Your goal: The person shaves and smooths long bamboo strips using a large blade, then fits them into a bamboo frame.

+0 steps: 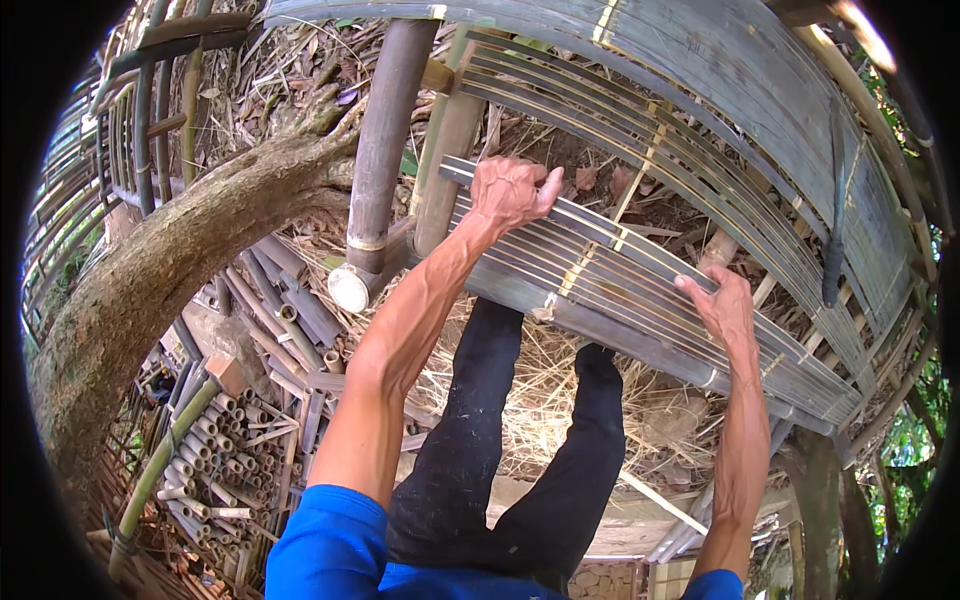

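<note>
A long dark bamboo slat point(630, 238) runs slantwise across a bamboo frame of many thin parallel slats. My left hand point(510, 192) is closed over its left part, near a bamboo post point(445, 150), thumb pointing right. Farther right, my right hand point(724, 308) grips the same slat, thumb lying along it and fingertips hidden underneath. Pale binding strips point(640, 165) cross the slats in the middle. Between the slats on the far side and my slat is a wide gap showing the ground. A thick bamboo rail point(620, 335) edges the near side.
A wide split-bamboo panel point(720, 70) arches along the far side, with a dark-handled tool point(833, 260) on its right part. A thick bamboo leg point(385, 140) and a tree trunk point(190, 220) stand left. Cut bamboo tubes point(220, 445) are piled lower left. Straw covers the ground.
</note>
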Demonstrator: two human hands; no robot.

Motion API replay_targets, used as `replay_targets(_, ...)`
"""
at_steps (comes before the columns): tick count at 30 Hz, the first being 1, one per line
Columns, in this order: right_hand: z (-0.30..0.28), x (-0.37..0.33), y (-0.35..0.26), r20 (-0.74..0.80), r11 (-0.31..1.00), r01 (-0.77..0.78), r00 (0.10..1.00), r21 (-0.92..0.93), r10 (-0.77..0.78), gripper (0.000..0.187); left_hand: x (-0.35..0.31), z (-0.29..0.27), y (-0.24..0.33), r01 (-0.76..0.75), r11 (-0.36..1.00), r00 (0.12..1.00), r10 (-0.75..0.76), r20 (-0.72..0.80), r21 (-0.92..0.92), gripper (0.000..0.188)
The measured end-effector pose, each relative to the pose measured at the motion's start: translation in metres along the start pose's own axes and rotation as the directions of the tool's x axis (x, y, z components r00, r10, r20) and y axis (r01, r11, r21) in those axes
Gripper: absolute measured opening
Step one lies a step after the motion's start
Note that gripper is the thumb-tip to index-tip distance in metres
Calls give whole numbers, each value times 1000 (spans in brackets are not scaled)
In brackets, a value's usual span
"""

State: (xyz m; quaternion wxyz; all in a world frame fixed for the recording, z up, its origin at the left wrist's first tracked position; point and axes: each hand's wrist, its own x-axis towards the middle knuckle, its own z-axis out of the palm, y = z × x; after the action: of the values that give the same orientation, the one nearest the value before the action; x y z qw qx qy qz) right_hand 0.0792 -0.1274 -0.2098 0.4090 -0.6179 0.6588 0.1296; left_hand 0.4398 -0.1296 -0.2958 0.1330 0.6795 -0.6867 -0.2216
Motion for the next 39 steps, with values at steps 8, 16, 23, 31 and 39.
replay_targets(8,-30,-45,-13,-91,999,-44,995,13,45,52,13,4,15,64,986,993,-47,108,-152,42)
replay_targets(16,-32,-40,-17,-60,992,-101,993,80,106,51,17,15,11,117,975,986,-91,140,-190,43)
replay_targets(23,12,-4,0,-79,994,107,991,14,-106,47,2,20,-14,50,987,989,-70,-133,-150,34)
replay_targets(31,38,40,-2,65,994,98,993,50,-101,35,-3,-5,-30,-88,994,951,105,290,-72,49)
replay_targets(39,49,37,-23,-68,982,149,988,119,-141,36,2,-29,-36,-166,986,919,152,364,7,49)
